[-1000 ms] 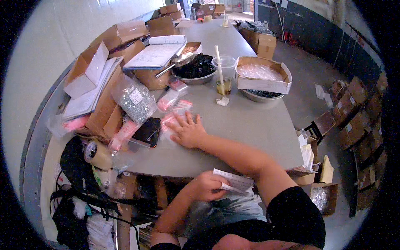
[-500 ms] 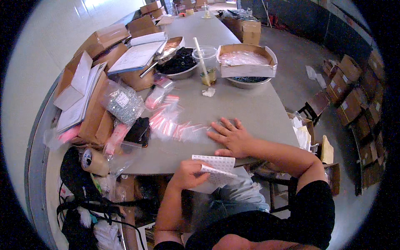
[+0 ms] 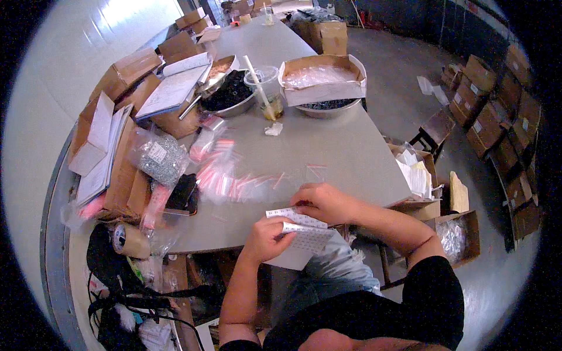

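A white sheet of small printed labels is bent over above my lap, at the table's front edge. My left hand grips its left side, thumb on top. At the sheet's upper edge, my right hand has its fingers curled in with the tips together on the paper; whether a single label is between them is too small to see. Beyond the right hand lies one small clear bag with a red stripe. A spread of similar bags lies to the left on the grey table.
Left of the bags are a black pouch, a bag of metal parts and a tape roll. Farther back stand a bowl of black parts, a plastic cup with straw and a white carton on another bowl.
My right hand has risen from lying flat on the table and come back to the label sheet, its fingers now curled. The bag near its former place now shows. The view has shifted slightly.
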Motion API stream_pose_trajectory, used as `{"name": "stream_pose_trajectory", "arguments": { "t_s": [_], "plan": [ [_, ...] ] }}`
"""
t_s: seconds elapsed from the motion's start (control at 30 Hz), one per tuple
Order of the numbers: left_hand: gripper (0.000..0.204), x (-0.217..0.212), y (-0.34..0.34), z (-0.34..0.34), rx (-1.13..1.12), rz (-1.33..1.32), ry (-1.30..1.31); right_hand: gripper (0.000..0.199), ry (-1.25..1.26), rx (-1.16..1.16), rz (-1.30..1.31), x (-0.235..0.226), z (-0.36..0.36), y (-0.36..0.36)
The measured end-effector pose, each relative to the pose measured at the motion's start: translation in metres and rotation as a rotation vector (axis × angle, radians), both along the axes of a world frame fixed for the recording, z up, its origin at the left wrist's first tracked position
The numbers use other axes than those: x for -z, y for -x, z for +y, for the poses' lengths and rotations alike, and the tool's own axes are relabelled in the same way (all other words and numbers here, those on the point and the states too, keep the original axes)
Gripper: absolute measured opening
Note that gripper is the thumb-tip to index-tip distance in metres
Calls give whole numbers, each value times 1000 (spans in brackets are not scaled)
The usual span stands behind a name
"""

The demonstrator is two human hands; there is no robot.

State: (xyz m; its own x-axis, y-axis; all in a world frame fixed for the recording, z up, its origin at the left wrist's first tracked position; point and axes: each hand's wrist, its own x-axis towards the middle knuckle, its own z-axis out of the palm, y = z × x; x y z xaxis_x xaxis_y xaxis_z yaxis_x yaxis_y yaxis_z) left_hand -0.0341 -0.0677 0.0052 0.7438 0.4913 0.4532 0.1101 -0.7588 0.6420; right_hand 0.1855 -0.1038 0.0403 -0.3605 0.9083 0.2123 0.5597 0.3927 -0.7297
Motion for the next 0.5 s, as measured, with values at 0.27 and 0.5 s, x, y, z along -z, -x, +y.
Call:
{"name": "stream_pose_trajectory", "arguments": {
  "t_s": [0.27,0.5],
  "plan": [
    [14,4,2,-1,20,29,-79,14,21,6,-142,3,13,10],
    [13,8,-1,0,27,-37,-14,12,-89,65,-193,4,3,12]
  ]
}}
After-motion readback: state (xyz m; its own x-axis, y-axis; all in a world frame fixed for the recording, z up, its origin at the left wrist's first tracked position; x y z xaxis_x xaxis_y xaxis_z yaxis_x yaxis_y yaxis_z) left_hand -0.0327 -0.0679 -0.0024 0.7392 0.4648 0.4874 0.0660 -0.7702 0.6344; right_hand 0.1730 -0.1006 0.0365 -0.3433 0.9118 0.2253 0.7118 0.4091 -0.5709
